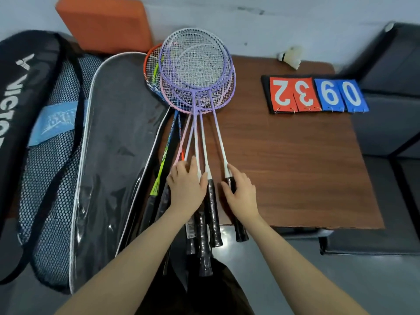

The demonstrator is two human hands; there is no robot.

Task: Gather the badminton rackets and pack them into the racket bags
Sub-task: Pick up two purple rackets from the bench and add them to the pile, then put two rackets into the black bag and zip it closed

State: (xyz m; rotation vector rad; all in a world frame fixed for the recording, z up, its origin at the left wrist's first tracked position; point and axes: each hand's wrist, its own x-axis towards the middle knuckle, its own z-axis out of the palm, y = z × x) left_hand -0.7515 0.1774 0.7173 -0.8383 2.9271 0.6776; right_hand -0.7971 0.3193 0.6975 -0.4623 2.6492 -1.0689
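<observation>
- Left hand (185, 186): palm down, fingers fairly straight and spread, lying flat over the bunched racket handles and lower shafts at centre frame; presses on them, not wrapped round any.
- Right hand (241, 193): fingers lightly bent over the black grip of the rightmost racket (218, 133), just below its white cone; thumb side hidden, so can't tell if it truly clasps.
- Rackets (196, 64): heads stacked, overlapping at top centre; purple and pink frames on top, orange and blue ones under, toward the left. Shafts fan downward; handles stick out past the near table edge.
- Table (295, 167): brown wood, centre-right.
- Grey racket bag (118, 133): lies open, just left of rackets, its edge touching the leftmost shafts.
- Black Victor bag (20, 98) w/ mesh: far left.
- Scoreboard (314, 94): reads upside down, upper right, well apart from rackets.
- Shuttlecock (292, 56): at table's far edge, upper right.
- Orange block (104, 23): upper left, behind the bags.
</observation>
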